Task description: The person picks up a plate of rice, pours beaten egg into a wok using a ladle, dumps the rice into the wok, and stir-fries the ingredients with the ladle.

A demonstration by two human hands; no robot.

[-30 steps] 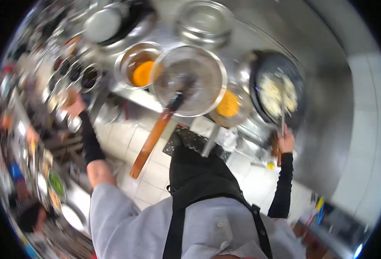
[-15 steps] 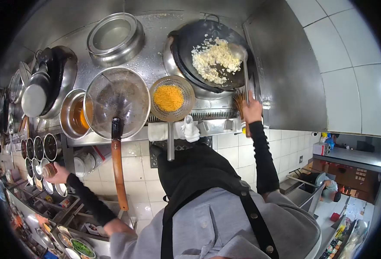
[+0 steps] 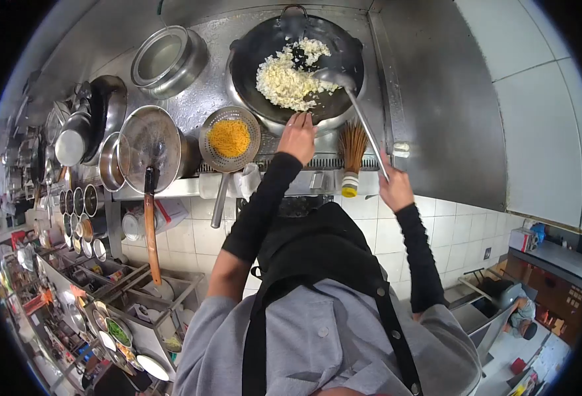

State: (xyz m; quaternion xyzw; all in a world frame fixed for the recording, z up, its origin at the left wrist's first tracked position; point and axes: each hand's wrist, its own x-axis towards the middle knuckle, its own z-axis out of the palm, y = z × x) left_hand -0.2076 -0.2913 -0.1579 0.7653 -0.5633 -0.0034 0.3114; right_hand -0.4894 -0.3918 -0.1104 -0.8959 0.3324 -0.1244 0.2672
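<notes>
My right hand [image 3: 396, 189] is closed around the handle of a long steel ladle [image 3: 366, 122]. The ladle's bowl rests in a large black wok [image 3: 343, 53], among chopped, pale white-yellow food [image 3: 287, 79]. Palm down, my left hand [image 3: 297, 137] is at the wok's near rim with fingers stretched towards the food. I cannot make out whether its fingertips touch the rim, and nothing shows in it. Left of this hand lies a perforated skimmer [image 3: 252, 146] holding orange-yellow shreds [image 3: 229, 137].
A bamboo brush [image 3: 353, 150] stands right of the wok. Further left are a mesh strainer [image 3: 147, 142] with a wooden handle and a steel pot [image 3: 192, 69]. Several seasoning jars [image 3: 79, 211] stand beyond. At lower right, another person [image 3: 522, 313] is visible in the background.
My left hand has left a brown-topped jar among the seasonings and moved right to the wok's near rim. My right hand still holds the ladle. The whole view has shifted slightly.
</notes>
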